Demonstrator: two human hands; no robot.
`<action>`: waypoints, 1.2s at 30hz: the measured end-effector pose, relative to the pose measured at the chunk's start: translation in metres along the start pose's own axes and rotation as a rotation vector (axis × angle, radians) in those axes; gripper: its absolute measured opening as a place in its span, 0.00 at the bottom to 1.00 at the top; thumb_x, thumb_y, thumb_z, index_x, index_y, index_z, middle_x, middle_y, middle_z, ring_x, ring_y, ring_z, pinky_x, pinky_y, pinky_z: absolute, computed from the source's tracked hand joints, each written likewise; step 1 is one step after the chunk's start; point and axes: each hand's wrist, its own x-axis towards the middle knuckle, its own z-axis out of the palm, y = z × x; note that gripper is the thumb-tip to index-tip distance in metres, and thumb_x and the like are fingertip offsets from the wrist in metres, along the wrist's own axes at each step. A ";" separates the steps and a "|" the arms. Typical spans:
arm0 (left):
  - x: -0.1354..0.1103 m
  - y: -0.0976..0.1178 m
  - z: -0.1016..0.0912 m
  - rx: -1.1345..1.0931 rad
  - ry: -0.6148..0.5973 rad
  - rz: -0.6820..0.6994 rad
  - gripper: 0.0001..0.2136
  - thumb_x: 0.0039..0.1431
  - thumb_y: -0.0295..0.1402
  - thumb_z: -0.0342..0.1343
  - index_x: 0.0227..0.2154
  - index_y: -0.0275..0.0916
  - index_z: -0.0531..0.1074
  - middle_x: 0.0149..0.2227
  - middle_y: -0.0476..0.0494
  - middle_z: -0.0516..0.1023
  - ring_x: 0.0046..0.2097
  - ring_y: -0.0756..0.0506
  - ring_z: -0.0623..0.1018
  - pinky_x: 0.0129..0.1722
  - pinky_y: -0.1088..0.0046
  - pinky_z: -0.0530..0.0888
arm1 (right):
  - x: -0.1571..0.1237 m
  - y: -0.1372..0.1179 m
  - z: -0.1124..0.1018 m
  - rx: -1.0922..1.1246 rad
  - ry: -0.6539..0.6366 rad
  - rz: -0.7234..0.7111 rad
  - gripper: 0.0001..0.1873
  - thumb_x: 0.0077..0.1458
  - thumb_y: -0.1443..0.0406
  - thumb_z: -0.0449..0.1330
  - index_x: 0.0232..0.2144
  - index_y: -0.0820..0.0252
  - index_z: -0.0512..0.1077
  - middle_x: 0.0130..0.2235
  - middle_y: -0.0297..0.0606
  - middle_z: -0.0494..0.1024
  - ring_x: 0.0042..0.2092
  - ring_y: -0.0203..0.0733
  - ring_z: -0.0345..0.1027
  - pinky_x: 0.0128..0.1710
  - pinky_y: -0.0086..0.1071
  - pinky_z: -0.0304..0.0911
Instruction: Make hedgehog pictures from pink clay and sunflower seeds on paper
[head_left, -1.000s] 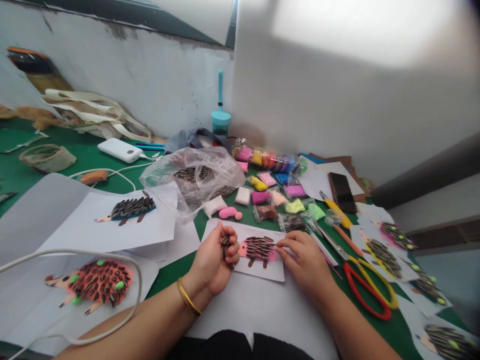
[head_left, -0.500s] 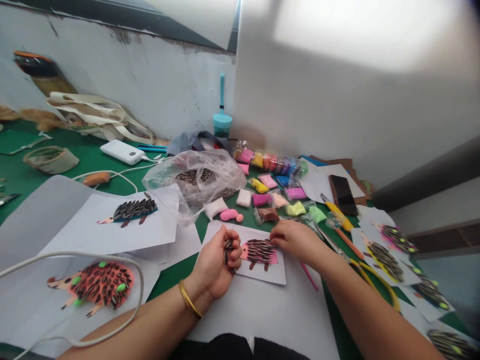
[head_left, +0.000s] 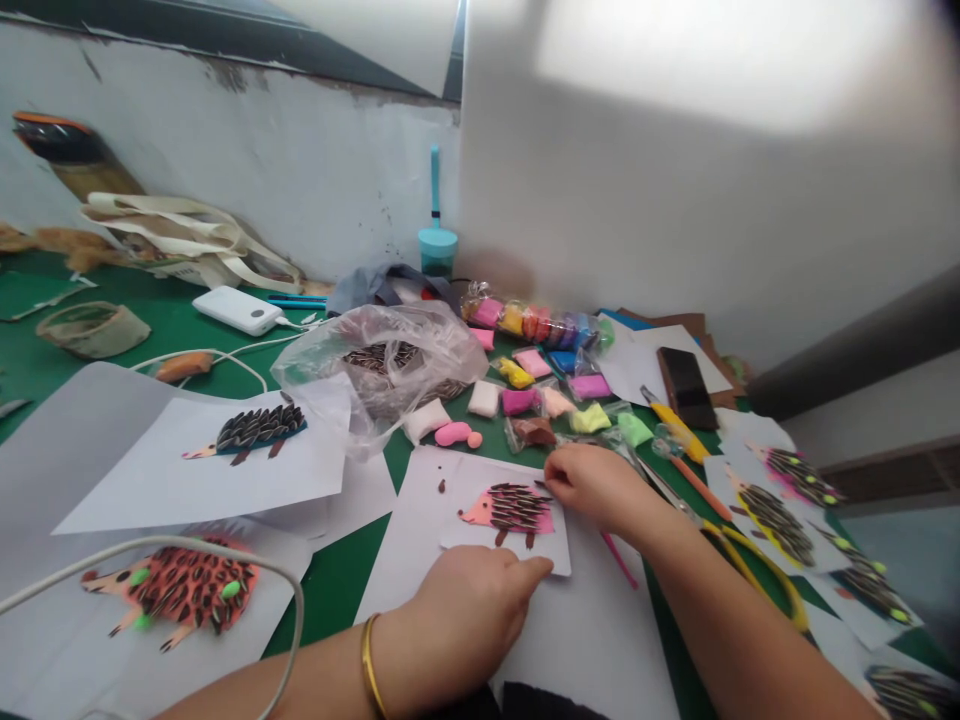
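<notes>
A small white card (head_left: 465, 537) bears a pink clay hedgehog (head_left: 477, 510) with rows of striped sunflower seeds on its back and brown feet. My right hand (head_left: 596, 482) is closed in a pinch at the card's upper right, a dark seed tip (head_left: 539, 484) showing at its fingertips beside the hedgehog's rear. Palm down, my left hand (head_left: 461, 610) rests at the card's lower edge, index finger stretched toward it. Its other fingers are curled under, hiding the sunflower seeds held there. Under the card lies larger white paper (head_left: 592, 640).
A plastic bag of sunflower seeds (head_left: 382, 355) stands behind the card, near several clay packets (head_left: 591, 418). Scissors (head_left: 757, 575) and a phone (head_left: 686, 388) lie right. Other seed hedgehogs (head_left: 259, 428) lie on both sides. A white cable (head_left: 296, 600) loops at front left.
My left hand has turned from palm up, with seeds showing, to palm down and moved to the card's lower edge. The hedgehog's head is now uncovered. My right hand stays near its rear.
</notes>
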 end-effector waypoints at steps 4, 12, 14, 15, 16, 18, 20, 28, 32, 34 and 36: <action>-0.004 -0.010 0.014 0.297 -0.014 0.067 0.20 0.56 0.23 0.51 0.52 0.42 0.70 0.27 0.41 0.76 0.26 0.42 0.73 0.26 0.70 0.66 | 0.000 0.002 0.003 0.007 0.021 -0.031 0.08 0.51 0.70 0.59 0.28 0.54 0.77 0.31 0.34 0.79 0.34 0.40 0.71 0.30 0.29 0.56; -0.006 -0.016 0.022 0.300 -0.012 0.057 0.17 0.54 0.23 0.52 0.46 0.41 0.69 0.26 0.42 0.73 0.25 0.43 0.72 0.27 0.69 0.67 | 0.000 0.002 0.001 0.037 0.074 -0.059 0.07 0.55 0.70 0.59 0.30 0.55 0.76 0.32 0.35 0.78 0.36 0.39 0.70 0.35 0.29 0.57; -0.006 -0.015 0.022 0.272 -0.030 0.035 0.16 0.54 0.22 0.52 0.46 0.41 0.69 0.26 0.41 0.73 0.26 0.43 0.72 0.28 0.68 0.68 | -0.001 0.000 -0.001 0.027 0.085 -0.039 0.08 0.56 0.69 0.58 0.30 0.56 0.76 0.32 0.35 0.78 0.36 0.39 0.70 0.35 0.30 0.57; -0.005 -0.014 0.021 0.272 -0.048 0.024 0.16 0.54 0.22 0.52 0.46 0.41 0.69 0.26 0.41 0.73 0.26 0.43 0.72 0.29 0.68 0.68 | -0.001 0.000 -0.001 0.026 0.096 -0.040 0.08 0.56 0.69 0.58 0.31 0.56 0.76 0.33 0.36 0.78 0.37 0.40 0.70 0.35 0.30 0.58; -0.005 -0.014 0.021 0.275 -0.063 0.015 0.17 0.54 0.22 0.52 0.46 0.41 0.70 0.27 0.41 0.73 0.26 0.43 0.72 0.29 0.67 0.68 | -0.002 0.000 -0.001 0.030 0.105 -0.050 0.08 0.56 0.69 0.58 0.31 0.56 0.77 0.34 0.36 0.78 0.39 0.40 0.70 0.36 0.30 0.58; -0.005 -0.015 0.021 0.264 -0.084 -0.005 0.17 0.54 0.22 0.52 0.46 0.41 0.70 0.27 0.40 0.74 0.27 0.42 0.72 0.30 0.66 0.69 | -0.002 0.001 0.001 0.043 0.105 -0.078 0.08 0.56 0.70 0.58 0.33 0.55 0.77 0.36 0.36 0.78 0.41 0.41 0.70 0.38 0.30 0.59; -0.006 -0.016 0.023 0.226 -0.073 -0.021 0.16 0.55 0.23 0.52 0.46 0.41 0.70 0.27 0.40 0.74 0.27 0.42 0.72 0.31 0.65 0.70 | -0.002 0.003 0.004 0.054 0.085 -0.090 0.09 0.55 0.71 0.59 0.33 0.54 0.78 0.35 0.36 0.78 0.41 0.40 0.70 0.38 0.30 0.59; 0.002 0.000 0.000 -0.304 0.114 -0.136 0.13 0.60 0.29 0.52 0.46 0.44 0.76 0.30 0.41 0.75 0.32 0.43 0.73 0.36 0.67 0.70 | -0.006 0.005 -0.002 0.126 0.225 -0.016 0.09 0.59 0.67 0.56 0.38 0.55 0.76 0.37 0.38 0.78 0.41 0.42 0.71 0.41 0.32 0.63; 0.015 0.010 -0.023 -1.336 0.179 -0.493 0.11 0.65 0.37 0.49 0.38 0.38 0.75 0.22 0.51 0.63 0.20 0.53 0.61 0.19 0.80 0.59 | -0.021 -0.009 -0.017 0.399 0.361 -0.041 0.09 0.60 0.66 0.54 0.39 0.55 0.74 0.39 0.37 0.78 0.41 0.40 0.71 0.41 0.32 0.65; 0.020 0.008 -0.030 -1.816 0.230 -0.591 0.10 0.65 0.34 0.49 0.38 0.35 0.73 0.26 0.51 0.64 0.20 0.56 0.62 0.18 0.83 0.58 | -0.029 -0.022 -0.025 0.504 0.380 -0.080 0.07 0.59 0.66 0.55 0.37 0.55 0.73 0.36 0.35 0.77 0.39 0.39 0.70 0.40 0.30 0.65; 0.023 0.004 -0.034 -2.077 0.249 -0.636 0.11 0.67 0.34 0.47 0.39 0.33 0.71 0.30 0.46 0.69 0.27 0.54 0.71 0.26 0.82 0.69 | -0.036 -0.037 -0.030 0.562 0.377 -0.111 0.05 0.58 0.66 0.56 0.34 0.55 0.73 0.34 0.34 0.76 0.36 0.38 0.70 0.37 0.30 0.64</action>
